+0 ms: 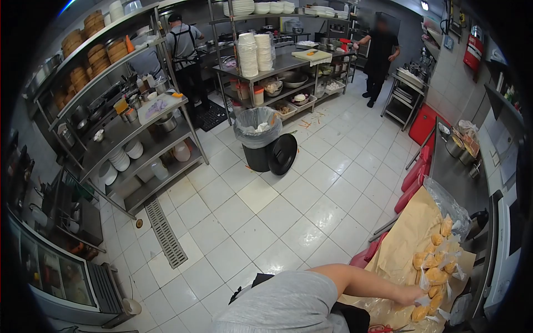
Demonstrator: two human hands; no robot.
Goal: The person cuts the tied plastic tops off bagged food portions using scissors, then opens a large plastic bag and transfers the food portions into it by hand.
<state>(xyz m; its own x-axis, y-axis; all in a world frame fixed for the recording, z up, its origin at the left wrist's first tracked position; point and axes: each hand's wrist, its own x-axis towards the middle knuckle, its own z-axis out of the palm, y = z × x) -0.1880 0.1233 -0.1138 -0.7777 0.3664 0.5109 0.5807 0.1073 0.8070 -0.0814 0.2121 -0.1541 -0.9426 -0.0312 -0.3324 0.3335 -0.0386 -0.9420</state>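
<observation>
A long metal counter (442,161) runs down the right side of the kitchen, and at its near end a wide sheet of brown paper (401,233) is spread out, creased and a little stiff, with clear plastic (446,201) bunched up at its far edge. On the paper sits the pile of orange bags (437,276), a loose row of small, rounded bundles pressed against one another, each in clear plastic. They should be light enough for one hand apiece, soft and giving, perhaps filled with something that crumbles or squashes, though the contents are too small to make out. The plastic is likely thin and slippery, so a squeeze round the belly could dent the filling or let a bundle slide. The left hand (411,294) reaches in at the near side of the pile, its fingers close together against the plastic; whether they grip a bag or only touch it, I cannot tell. The right hand is out of view, so its state cannot be told either. Red-handled scissors (381,329) lie just beside the pile. The smallest parts, the whitish plastic ends (459,272) sticking out from the bundles, look like the best place to pinch and lift.
</observation>
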